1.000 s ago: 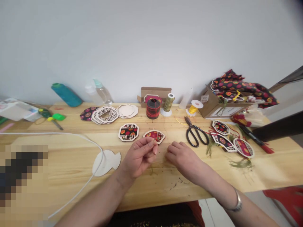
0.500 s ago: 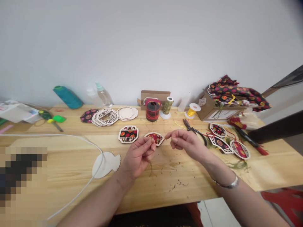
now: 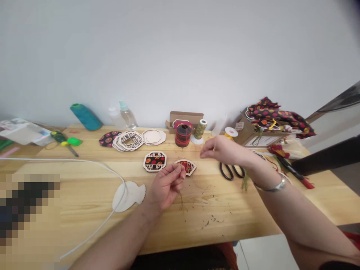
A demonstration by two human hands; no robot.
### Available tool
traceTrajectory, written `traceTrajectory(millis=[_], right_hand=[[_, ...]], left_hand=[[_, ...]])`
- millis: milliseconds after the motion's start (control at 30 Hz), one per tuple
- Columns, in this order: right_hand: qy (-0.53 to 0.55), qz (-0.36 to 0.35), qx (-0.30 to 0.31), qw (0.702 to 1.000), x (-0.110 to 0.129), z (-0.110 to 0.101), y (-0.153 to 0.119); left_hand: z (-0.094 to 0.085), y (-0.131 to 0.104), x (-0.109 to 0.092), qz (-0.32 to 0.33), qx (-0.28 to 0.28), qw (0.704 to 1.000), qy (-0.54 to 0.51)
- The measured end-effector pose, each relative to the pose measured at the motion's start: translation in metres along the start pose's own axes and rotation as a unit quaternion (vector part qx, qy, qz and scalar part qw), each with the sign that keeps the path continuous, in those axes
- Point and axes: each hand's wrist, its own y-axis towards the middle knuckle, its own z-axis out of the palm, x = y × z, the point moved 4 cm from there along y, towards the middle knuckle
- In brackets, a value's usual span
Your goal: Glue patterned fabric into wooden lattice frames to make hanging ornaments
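My left hand [image 3: 168, 184] is pinched on thin olive thread [image 3: 182, 201], whose loose ends hang below the fingers over the table. Just behind those fingertips lies a fan-shaped wooden piece with red patterned fabric [image 3: 189, 167], partly hidden by them. My right hand [image 3: 218, 150] is raised to the right, fingertips pressed together in front of the yellow spool [image 3: 231, 132]; anything held there is too small to make out. An octagonal framed piece [image 3: 154, 161] lies left of the fan piece. Black-handled scissors [image 3: 226, 171] rest below my right wrist.
Red cord spool [image 3: 183, 135], olive thread spool [image 3: 200, 129] and stacked wooden frames [image 3: 131, 140] stand or lie along the back. A white cable [image 3: 92, 161] crosses a gourd-shaped piece [image 3: 126, 197] at left. A fabric-filled box [image 3: 264, 138] and a black pole [image 3: 326, 155] are at right.
My right hand has moved up and away from my left, its forearm now covering part of the framed pieces at right. My left hand keeps its pinch. The view has shifted slightly.
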Motion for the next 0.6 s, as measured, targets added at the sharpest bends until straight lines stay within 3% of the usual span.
traceTrajectory(millis=[67,133,300,400,500,600], right_hand=[[-0.091,0.023,0.051,0.994,-0.004,0.025,-0.012],[-0.144,0.039,0.063,0.987,-0.007,0.048,-0.025],[-0.229,0.044,0.012,0.972,-0.004,0.088,-0.047],[-0.295,0.028,0.011,0.955,-0.001,0.108,-0.049],[-0.239,0.036,0.001,0.970,-0.004,0.114,-0.045],[-0.068,0.055,-0.028,0.996,-0.015,0.099,-0.035]], left_hand=[[0.000,-0.001,0.000,-0.001,0.001,1.000,-0.005],[0.001,-0.001,0.000,-0.001,0.005,1.000,-0.009],[0.003,-0.002,0.000,0.000,0.016,1.000,-0.017],[0.003,-0.002,0.000,0.002,0.018,1.000,-0.015],[0.003,0.000,0.000,0.005,0.017,1.000,-0.010],[0.003,0.000,-0.001,0.007,0.005,1.000,-0.006]])
